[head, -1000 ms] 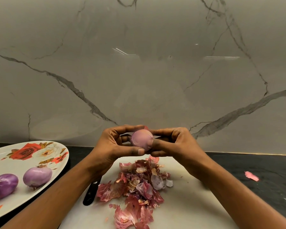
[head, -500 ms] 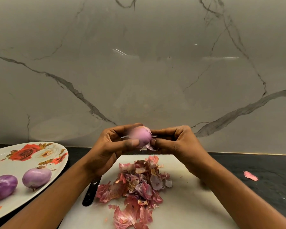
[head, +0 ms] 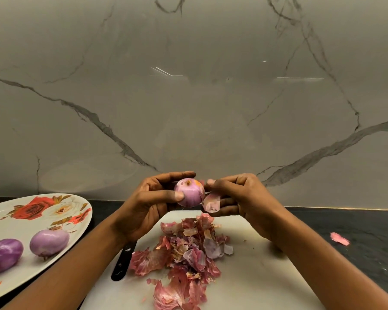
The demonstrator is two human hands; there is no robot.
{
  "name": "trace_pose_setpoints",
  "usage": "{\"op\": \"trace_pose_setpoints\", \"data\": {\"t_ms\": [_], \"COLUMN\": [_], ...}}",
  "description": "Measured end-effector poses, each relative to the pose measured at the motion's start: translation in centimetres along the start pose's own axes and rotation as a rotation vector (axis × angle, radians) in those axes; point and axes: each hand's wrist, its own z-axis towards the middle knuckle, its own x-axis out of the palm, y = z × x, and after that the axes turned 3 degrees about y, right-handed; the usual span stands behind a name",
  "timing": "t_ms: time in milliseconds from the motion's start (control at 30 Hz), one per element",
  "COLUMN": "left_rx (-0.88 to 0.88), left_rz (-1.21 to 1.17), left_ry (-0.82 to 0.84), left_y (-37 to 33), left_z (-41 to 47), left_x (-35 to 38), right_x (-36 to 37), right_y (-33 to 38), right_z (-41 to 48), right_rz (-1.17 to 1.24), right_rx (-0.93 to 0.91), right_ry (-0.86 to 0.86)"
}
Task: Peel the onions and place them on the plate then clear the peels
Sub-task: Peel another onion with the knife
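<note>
Nearest, a heap of peels (head: 184,260) lies on the white cutting board (head: 267,276), left of its middle; the board's right half shows bare surface out to its right edge. A black knife handle (head: 121,262) lies at the board's left edge, partly under the left forearm. To the left, the flowered plate (head: 16,222) carries two peeled onions (head: 49,242) side by side near its front rim; the plate's right rim comes close to the board's left edge, with only a narrow dark gap between.

Above the heap, both hands are raised off the board. The left hand (head: 148,204) grips the onion (head: 189,192) – thumb pressed on its front, fingers curled round behind. The right hand (head: 240,198) is just beside the onion's right side, fingers curled, pinching a strip of peel (head: 212,202) that hangs at the onion's lower right; whether the strip is attached I cannot tell.

Farther right, one stray peel (head: 339,238) lies on the dark worktop (head: 356,220), well apart from the board; behind – a veined marble wall (head: 188,97) closes the worktop's back edge.
</note>
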Motion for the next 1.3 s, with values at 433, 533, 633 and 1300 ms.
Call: {"op": "trace_pose_setpoints", "data": {"t_ms": [433, 533, 633, 1300], "left_rx": [-0.009, -0.002, 0.0, 0.022], "left_rz": [-0.002, 0.017, -0.002, 0.029], "left_ry": [0.021, 0.021, 0.025, 0.043], "left_y": [-0.15, -0.24, -0.25, 0.09], "left_z": [-0.33, -0.37, -0.33, -0.19], "left_x": [0.29, 0.41, 0.4, -0.02], "right_x": [0.25, 0.41, 0.25, 0.44], "right_y": [-0.25, -0.45, -0.02, 0.04], "right_z": [0.07, 0.05, -0.16, -0.15], "right_rz": [0.047, -0.002, 0.076, 0.024], "right_rx": [-0.006, -0.037, -0.022, -0.05], "right_ry": [-0.019, -0.036, -0.017, -0.061]}}
